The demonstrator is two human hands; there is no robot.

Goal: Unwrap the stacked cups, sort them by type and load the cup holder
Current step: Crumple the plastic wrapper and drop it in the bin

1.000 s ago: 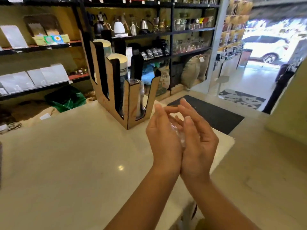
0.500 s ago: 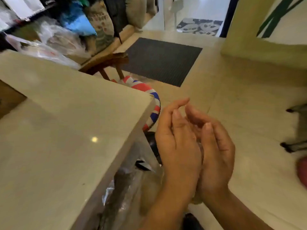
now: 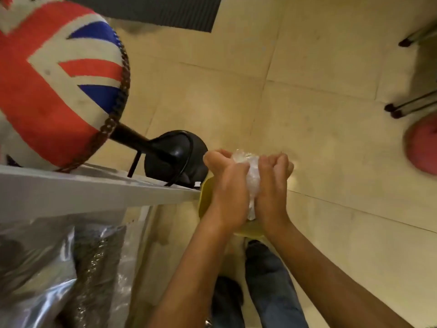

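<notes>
A crumpled ball of clear plastic wrap (image 3: pixel 249 176) is squeezed between my two palms, off the right end of the counter and above the floor. My left hand (image 3: pixel 228 185) presses it from the left and my right hand (image 3: pixel 272 185) from the right, fingers curled over the top. Right beneath my hands sits a yellow container (image 3: pixel 205 197), mostly hidden by them. The cup holder and the cups are out of view.
The white counter edge (image 3: pixel 94 192) runs along the left, with plastic bags (image 3: pixel 47 268) stored under it. A stool with a flag-pattern cushion (image 3: pixel 59 79) and black base (image 3: pixel 175 152) stands close by. Chair legs (image 3: pixel 411 107) at far right. My legs in jeans (image 3: pixel 267 280) below.
My view has swung from the counter and cup holder down to the floor. My hands moved right, off the counter's end, and have balled the plastic wrap tighter.
</notes>
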